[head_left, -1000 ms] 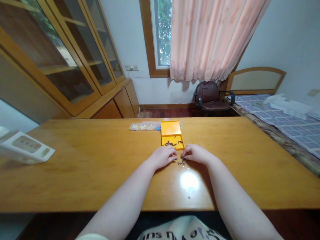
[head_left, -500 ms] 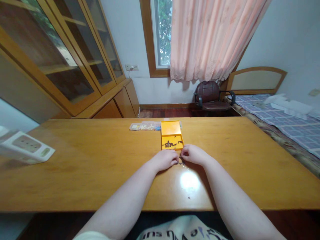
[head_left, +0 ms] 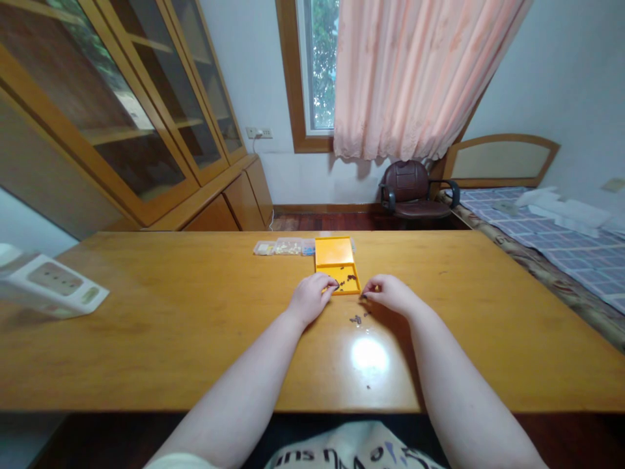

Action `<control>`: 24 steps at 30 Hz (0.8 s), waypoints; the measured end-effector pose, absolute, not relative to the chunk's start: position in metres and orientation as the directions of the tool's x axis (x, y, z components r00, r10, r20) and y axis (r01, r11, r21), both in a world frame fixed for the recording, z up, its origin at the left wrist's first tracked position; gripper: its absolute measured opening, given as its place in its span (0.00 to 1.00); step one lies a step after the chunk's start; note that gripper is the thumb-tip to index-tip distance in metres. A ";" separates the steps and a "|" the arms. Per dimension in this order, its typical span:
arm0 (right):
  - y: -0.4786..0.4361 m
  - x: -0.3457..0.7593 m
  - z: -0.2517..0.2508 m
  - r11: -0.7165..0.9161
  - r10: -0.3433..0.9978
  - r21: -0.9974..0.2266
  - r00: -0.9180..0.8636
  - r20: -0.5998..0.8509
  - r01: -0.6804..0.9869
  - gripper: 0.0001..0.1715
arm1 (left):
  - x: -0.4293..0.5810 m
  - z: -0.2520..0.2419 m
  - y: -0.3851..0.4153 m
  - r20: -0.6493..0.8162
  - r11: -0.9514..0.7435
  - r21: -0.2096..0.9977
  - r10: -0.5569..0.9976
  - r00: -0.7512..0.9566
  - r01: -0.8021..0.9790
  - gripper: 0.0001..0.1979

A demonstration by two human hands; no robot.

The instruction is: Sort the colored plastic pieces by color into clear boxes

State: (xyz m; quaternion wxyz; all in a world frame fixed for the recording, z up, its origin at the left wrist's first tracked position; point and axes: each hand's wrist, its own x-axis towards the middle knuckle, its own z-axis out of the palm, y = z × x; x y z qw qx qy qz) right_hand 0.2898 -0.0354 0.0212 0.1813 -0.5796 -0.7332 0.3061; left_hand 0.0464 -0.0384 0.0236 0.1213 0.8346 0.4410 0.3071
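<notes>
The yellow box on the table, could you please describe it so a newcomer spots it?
On the wooden table, look near the middle of its far edge. There the yellow box lies open, the left hand at its near edge, dark pieces inside. Its solid yellow sets it apart from the clear containers beside it.

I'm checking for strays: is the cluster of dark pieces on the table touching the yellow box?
Apart. The head view shows a strip of tabletop between the cluster of dark pieces and the near edge of the yellow box.

Dark lettering (head_left: pixel 301 456) crosses the pale shirt (head_left: pixel 351 435), but its words, cut off below, seem unreadable.
</notes>
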 end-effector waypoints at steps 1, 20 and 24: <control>-0.036 0.295 0.020 0.084 0.938 -0.694 -0.292 -0.188 0.715 0.05 | 0.046 0.022 -0.036 0.402 -0.550 0.468 0.830 0.387 0.692 0.06; -0.040 0.289 0.022 0.126 0.849 -0.634 -0.414 -0.329 0.763 0.10 | 0.072 0.017 -0.053 0.111 -0.780 0.330 0.592 0.798 0.532 0.04; -0.043 0.287 0.027 0.145 0.870 -0.594 -0.388 -0.304 0.791 0.09 | 0.068 0.016 -0.050 0.105 -0.788 0.312 0.584 0.805 0.531 0.06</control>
